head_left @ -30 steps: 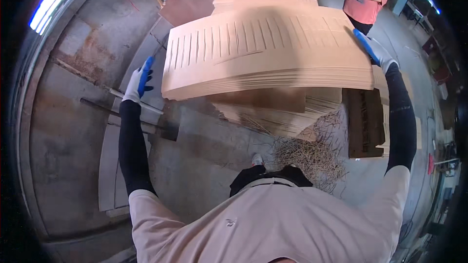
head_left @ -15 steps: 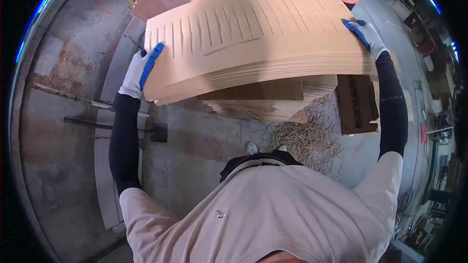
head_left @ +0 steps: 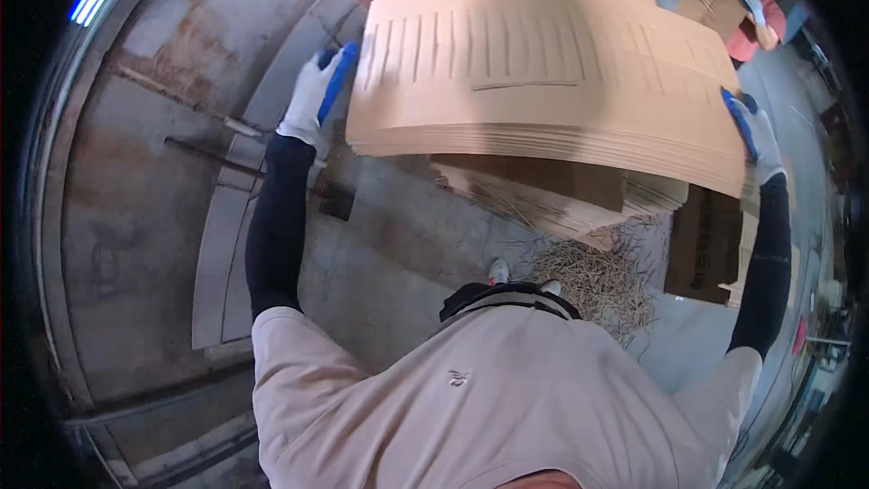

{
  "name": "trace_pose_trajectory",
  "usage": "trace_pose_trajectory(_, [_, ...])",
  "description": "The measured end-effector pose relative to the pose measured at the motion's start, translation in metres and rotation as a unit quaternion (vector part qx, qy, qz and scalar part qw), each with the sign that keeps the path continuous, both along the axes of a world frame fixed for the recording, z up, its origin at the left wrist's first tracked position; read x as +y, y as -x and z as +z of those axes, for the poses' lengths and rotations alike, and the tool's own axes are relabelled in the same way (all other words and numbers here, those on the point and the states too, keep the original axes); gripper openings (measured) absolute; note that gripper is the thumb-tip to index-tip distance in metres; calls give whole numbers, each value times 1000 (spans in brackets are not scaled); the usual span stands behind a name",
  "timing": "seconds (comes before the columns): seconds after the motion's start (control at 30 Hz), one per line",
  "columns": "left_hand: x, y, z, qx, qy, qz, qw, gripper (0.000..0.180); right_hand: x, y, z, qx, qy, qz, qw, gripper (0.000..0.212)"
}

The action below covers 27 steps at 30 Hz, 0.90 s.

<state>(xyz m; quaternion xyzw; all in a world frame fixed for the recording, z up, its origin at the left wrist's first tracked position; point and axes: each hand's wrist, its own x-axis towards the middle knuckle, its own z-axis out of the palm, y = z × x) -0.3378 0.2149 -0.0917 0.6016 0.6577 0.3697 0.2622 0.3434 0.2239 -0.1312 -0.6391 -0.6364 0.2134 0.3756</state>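
Head view: the stack [head_left: 425,109] lies ahead of you, between your hands, long axis running left to right, its right end angled slightly toward you; your left hand [head_left: 317,95], unclenched, sits just beside one end; your right [head_left: 756,131], nearer, touches the other, grip unclear

Arms [head_left: 279,226] spread wide ahead, gloved fingers [head_left: 345,63] extended.

Matt cardboard sheets [head_left: 661,81] lie between the cloth-gloved hands [head_left: 311,98] [head_left: 762,134]; left of them spreads rough, stained concrete floor [head_left: 127,208].
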Motion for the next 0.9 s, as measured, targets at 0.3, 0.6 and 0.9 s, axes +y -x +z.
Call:
trace_pose_trajectory(0.3, [-36, -21, 7, 9, 92, -134, 987, 47, 2, -9, 9, 24, 51, 21, 998, 36])
trace_pose_trajectory(0.6, [-30, -28, 23, 98, 83, -20, 992, 64, 2, -3, 10, -13, 47, 26, 998, 37])
trace_pose_trajectory(0.9, [-12, -5, -1, 221, -7, -213, 952, 46, -3, 5, 10, 17, 52, 16, 998, 37])
